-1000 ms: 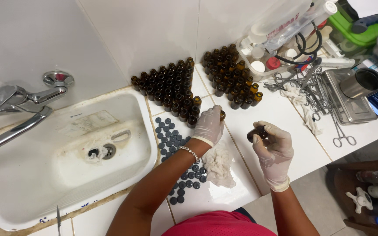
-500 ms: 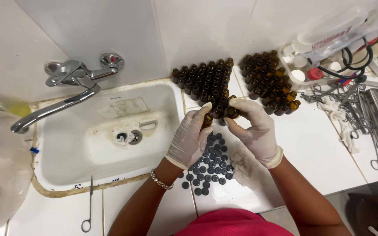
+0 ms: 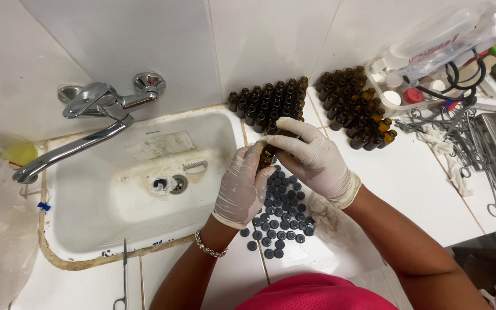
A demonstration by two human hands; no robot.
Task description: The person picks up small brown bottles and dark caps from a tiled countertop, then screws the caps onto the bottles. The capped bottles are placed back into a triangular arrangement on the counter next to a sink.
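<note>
Both hands wear pale latex gloves and meet over the counter beside the sink. My right hand (image 3: pixel 316 161) wraps around a small amber glass bottle (image 3: pixel 268 155), of which only a part shows between the fingers. My left hand (image 3: pixel 240 186) pinches at the bottle's lower end; a cap there is hidden by the fingers. Directly beneath them lies a cluster of several small black caps (image 3: pixel 279 212). Just behind the hands stands a triangular group of dark amber bottles (image 3: pixel 270 103).
A white sink (image 3: pixel 76 229) with a chrome tap (image 3: pixel 87 123) lies to the left. A second group of amber bottles (image 3: pixel 354 112), a tray of tubes and syringes (image 3: pixel 431 63), metal forceps and scissors (image 3: pixel 477 155) sit right. Forceps (image 3: pixel 123 275) lie front left.
The view swung left toward the sink. My right hand carried the bottle from the right side of the counter to above the caps, where my left hand joined it.
</note>
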